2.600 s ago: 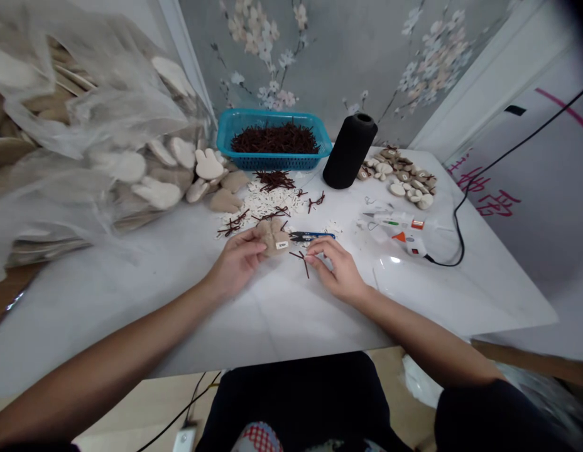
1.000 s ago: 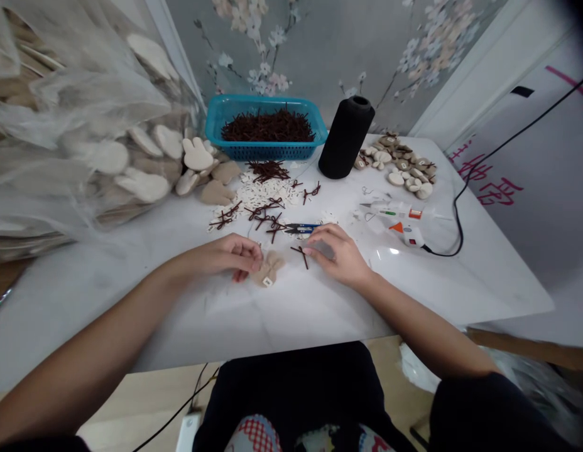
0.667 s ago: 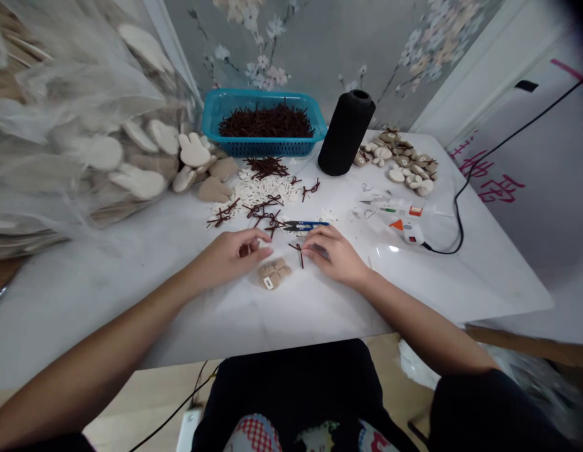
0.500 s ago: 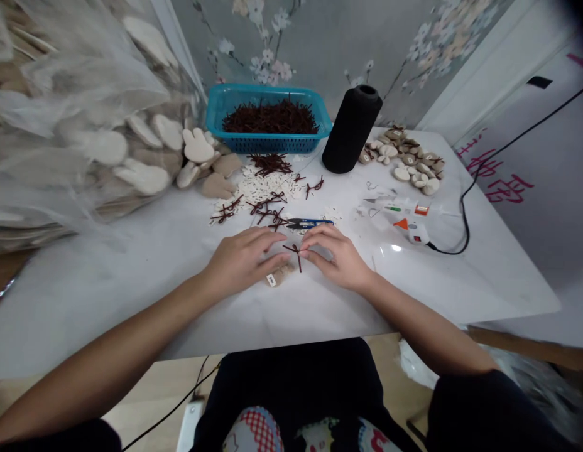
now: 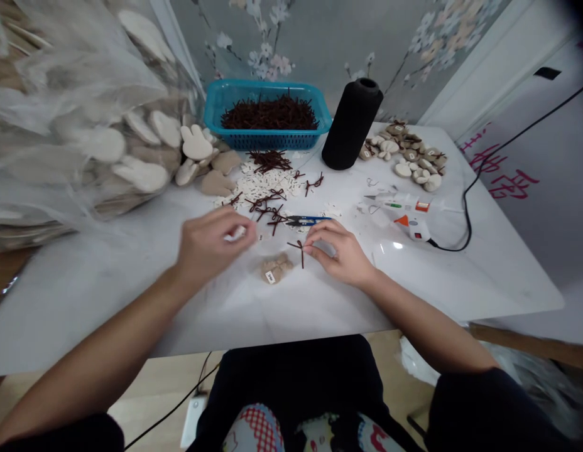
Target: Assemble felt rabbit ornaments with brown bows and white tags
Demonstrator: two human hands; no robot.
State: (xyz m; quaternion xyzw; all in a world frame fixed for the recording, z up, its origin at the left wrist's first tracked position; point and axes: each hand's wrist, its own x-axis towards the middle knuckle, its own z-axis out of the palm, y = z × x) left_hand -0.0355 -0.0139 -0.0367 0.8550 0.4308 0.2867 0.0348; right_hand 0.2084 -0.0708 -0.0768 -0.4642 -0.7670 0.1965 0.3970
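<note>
My right hand (image 5: 341, 254) pinches a small dark brown ribbon bow (image 5: 301, 246) between thumb and forefinger, its tails hanging above the table. My left hand (image 5: 211, 242) is raised to the left, a little blurred, thumb and forefinger closed together in a ring; whatever may be between them is too small to make out. Between the hands lies a small beige plush piece (image 5: 276, 269) with a white label on it. Blue-handled thread snips (image 5: 308, 221) rest just beyond my right fingers. More brown bows (image 5: 274, 210) are scattered behind the left hand.
A blue basket (image 5: 267, 139) full of brown ribbon pieces stands at the back, beside a black thread cone (image 5: 352, 125). White labels (image 5: 261, 182) are strewn before it. Plush rabbits in a clear bag (image 5: 98, 150) fill the left. A corded glue gun (image 5: 416, 229) and finished pieces (image 5: 414, 154) lie right.
My left hand has moved left, away from the bow, and its fingers have closed together. The plush piece is now more exposed. My right hand keeps the bow in nearly the same place.
</note>
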